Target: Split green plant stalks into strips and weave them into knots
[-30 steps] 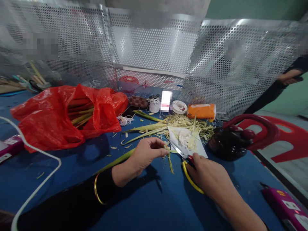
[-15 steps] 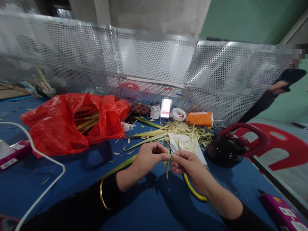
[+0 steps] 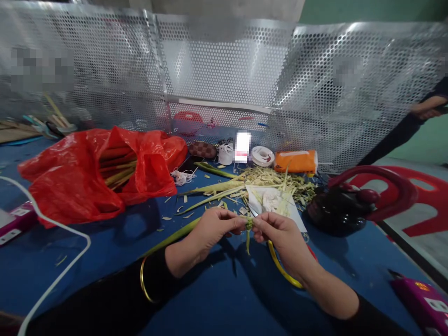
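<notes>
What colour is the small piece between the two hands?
The small piece is green, showing best in the head view.

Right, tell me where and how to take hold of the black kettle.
Grip the dark red handle along its arch, probably from above with the right hand, since the kettle stands on that side. The handle loops over the lid knob with a gap beneath; the rounded body looks harder to grasp.

Head view, forward-down over the table [image 3: 217, 303]
</notes>
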The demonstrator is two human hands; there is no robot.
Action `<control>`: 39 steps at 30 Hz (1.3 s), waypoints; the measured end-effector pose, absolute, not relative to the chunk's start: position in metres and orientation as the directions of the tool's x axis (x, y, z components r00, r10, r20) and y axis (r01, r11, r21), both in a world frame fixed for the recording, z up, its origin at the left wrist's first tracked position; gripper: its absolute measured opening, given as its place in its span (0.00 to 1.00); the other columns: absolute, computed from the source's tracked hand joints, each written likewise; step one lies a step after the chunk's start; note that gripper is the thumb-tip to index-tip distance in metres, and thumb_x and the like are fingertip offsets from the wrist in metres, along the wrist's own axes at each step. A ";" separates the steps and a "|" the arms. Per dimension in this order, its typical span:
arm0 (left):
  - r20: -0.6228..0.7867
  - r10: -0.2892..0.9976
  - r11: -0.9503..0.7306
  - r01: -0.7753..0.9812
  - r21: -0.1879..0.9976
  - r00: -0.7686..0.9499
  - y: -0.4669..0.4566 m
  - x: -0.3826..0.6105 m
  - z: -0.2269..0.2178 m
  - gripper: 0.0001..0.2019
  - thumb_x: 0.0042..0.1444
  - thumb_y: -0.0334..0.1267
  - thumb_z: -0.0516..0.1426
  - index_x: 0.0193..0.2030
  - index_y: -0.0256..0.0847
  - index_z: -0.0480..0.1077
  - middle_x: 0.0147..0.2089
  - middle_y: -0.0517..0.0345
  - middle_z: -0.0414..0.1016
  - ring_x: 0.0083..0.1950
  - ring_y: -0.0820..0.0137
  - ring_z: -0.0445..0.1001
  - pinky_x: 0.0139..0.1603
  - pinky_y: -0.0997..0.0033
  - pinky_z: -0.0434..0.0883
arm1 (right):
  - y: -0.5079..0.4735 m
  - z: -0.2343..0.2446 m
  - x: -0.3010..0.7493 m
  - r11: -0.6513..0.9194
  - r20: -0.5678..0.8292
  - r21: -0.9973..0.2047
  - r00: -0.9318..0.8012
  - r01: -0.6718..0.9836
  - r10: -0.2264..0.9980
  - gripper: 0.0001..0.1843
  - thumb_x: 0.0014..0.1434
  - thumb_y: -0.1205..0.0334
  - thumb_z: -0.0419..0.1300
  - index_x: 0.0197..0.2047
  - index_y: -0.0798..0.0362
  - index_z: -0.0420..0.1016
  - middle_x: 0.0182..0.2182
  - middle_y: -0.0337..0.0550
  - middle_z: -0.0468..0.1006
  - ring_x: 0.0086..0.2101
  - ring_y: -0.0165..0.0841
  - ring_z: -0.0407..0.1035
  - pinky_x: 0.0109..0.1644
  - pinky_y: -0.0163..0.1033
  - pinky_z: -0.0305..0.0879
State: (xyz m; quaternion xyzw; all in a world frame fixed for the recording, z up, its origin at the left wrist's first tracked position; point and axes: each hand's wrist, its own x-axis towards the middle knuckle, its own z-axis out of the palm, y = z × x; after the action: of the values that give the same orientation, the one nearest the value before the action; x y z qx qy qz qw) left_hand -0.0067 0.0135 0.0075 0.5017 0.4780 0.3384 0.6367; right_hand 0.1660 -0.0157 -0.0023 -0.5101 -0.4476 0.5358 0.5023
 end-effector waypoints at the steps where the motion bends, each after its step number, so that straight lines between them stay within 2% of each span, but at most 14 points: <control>1: -0.273 0.911 0.273 0.045 0.961 0.308 0.013 -0.006 0.007 0.12 0.43 0.44 0.67 0.26 0.35 0.77 0.27 0.54 0.78 0.29 0.73 0.72 0.35 0.73 0.66 | -0.016 -0.002 0.166 -0.077 -0.079 -0.995 0.031 -0.065 0.996 0.19 0.45 0.48 0.71 0.24 0.56 0.75 0.20 0.38 0.74 0.22 0.27 0.65 0.28 0.34 0.62; 4: -0.286 0.913 0.300 -0.002 0.954 0.290 0.013 -0.005 0.007 0.11 0.41 0.42 0.67 0.24 0.35 0.77 0.26 0.54 0.78 0.29 0.72 0.72 0.38 0.71 0.68 | -0.017 -0.002 0.166 -0.064 -0.067 -0.996 0.046 -0.069 0.997 0.17 0.45 0.50 0.71 0.24 0.55 0.75 0.20 0.38 0.75 0.22 0.27 0.66 0.29 0.35 0.63; 8: -0.307 0.898 0.334 -0.037 0.942 0.314 0.012 -0.004 0.008 0.10 0.41 0.40 0.67 0.24 0.35 0.77 0.25 0.54 0.79 0.29 0.72 0.73 0.39 0.71 0.69 | -0.016 -0.002 0.166 -0.128 -0.130 -0.979 0.004 -0.158 0.992 0.17 0.46 0.50 0.71 0.24 0.56 0.75 0.20 0.38 0.74 0.22 0.26 0.65 0.29 0.34 0.63; 11: -0.283 0.913 0.304 -0.028 0.952 0.293 0.012 -0.005 0.009 0.08 0.42 0.39 0.67 0.23 0.36 0.77 0.24 0.55 0.78 0.28 0.73 0.72 0.38 0.72 0.68 | -0.017 -0.002 0.166 -0.147 -0.144 -0.974 -0.024 -0.173 0.989 0.17 0.48 0.49 0.70 0.26 0.56 0.75 0.21 0.38 0.75 0.23 0.26 0.66 0.30 0.33 0.64; 15: -0.230 0.933 0.235 0.014 0.972 0.276 0.011 -0.004 0.013 0.07 0.43 0.38 0.66 0.21 0.36 0.76 0.23 0.56 0.77 0.28 0.73 0.71 0.38 0.71 0.68 | -0.018 -0.002 0.165 -0.166 -0.166 -0.975 -0.012 -0.149 0.986 0.17 0.44 0.51 0.73 0.29 0.56 0.78 0.24 0.39 0.76 0.25 0.28 0.67 0.30 0.33 0.65; 19: -0.243 0.923 0.249 0.019 0.968 0.297 0.011 -0.004 0.015 0.07 0.41 0.37 0.66 0.20 0.37 0.76 0.23 0.56 0.77 0.29 0.71 0.72 0.39 0.69 0.69 | -0.019 -0.003 0.166 -0.177 -0.168 -0.972 -0.070 -0.157 0.983 0.15 0.45 0.54 0.73 0.29 0.56 0.79 0.24 0.40 0.76 0.25 0.27 0.67 0.30 0.33 0.64; 23: -0.252 0.897 0.295 -0.067 0.953 0.364 0.012 -0.004 0.011 0.10 0.40 0.40 0.68 0.21 0.36 0.75 0.24 0.57 0.77 0.29 0.72 0.72 0.40 0.70 0.69 | -0.020 -0.005 0.168 -0.193 -0.163 -0.955 -0.145 -0.226 0.976 0.13 0.48 0.56 0.72 0.30 0.56 0.79 0.24 0.39 0.76 0.25 0.26 0.67 0.31 0.32 0.64; 26: -0.283 0.881 0.354 -0.131 0.926 0.380 0.010 -0.002 0.007 0.15 0.41 0.46 0.68 0.23 0.35 0.73 0.24 0.59 0.75 0.28 0.75 0.71 0.37 0.74 0.67 | -0.021 -0.007 0.166 -0.183 -0.163 -0.946 -0.094 -0.267 0.982 0.13 0.47 0.55 0.72 0.31 0.56 0.79 0.23 0.39 0.76 0.25 0.26 0.66 0.31 0.32 0.63; 28: -0.289 0.873 0.367 -0.140 0.920 0.393 0.008 0.000 0.006 0.17 0.39 0.47 0.69 0.26 0.35 0.73 0.26 0.59 0.75 0.28 0.76 0.70 0.35 0.75 0.67 | -0.020 -0.008 0.164 -0.152 -0.149 -0.954 -0.034 -0.259 0.988 0.14 0.46 0.55 0.72 0.30 0.56 0.78 0.23 0.38 0.75 0.25 0.26 0.65 0.30 0.32 0.62; 31: -0.265 0.870 0.344 -0.127 0.930 0.416 0.005 0.003 0.006 0.17 0.34 0.42 0.72 0.28 0.35 0.73 0.26 0.60 0.75 0.28 0.76 0.71 0.34 0.76 0.66 | -0.020 -0.008 0.161 -0.110 -0.118 -0.965 0.017 -0.240 0.993 0.14 0.47 0.54 0.72 0.31 0.55 0.78 0.24 0.38 0.74 0.25 0.26 0.64 0.29 0.32 0.61; 35: -0.259 0.865 0.319 -0.073 0.945 0.430 0.003 0.005 0.007 0.15 0.37 0.43 0.70 0.24 0.35 0.73 0.24 0.58 0.75 0.26 0.75 0.69 0.31 0.75 0.64 | -0.022 -0.006 0.159 -0.095 -0.093 -0.980 -0.019 -0.177 0.996 0.16 0.46 0.51 0.71 0.32 0.54 0.77 0.25 0.37 0.74 0.26 0.28 0.65 0.30 0.33 0.61; 39: -0.267 0.876 0.306 -0.036 0.951 0.401 0.002 0.004 0.004 0.12 0.38 0.41 0.69 0.26 0.35 0.76 0.24 0.59 0.75 0.25 0.76 0.68 0.28 0.75 0.63 | -0.022 -0.006 0.161 -0.068 -0.065 -0.995 -0.052 -0.066 0.997 0.15 0.49 0.51 0.70 0.30 0.53 0.76 0.24 0.37 0.73 0.26 0.28 0.64 0.31 0.34 0.60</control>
State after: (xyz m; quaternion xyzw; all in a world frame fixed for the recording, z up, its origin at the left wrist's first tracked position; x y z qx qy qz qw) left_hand 0.0040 0.0019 0.0045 0.4851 0.4331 0.3343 0.6822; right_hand 0.1610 -0.0221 -0.0062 -0.4865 -0.4780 0.5453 0.4873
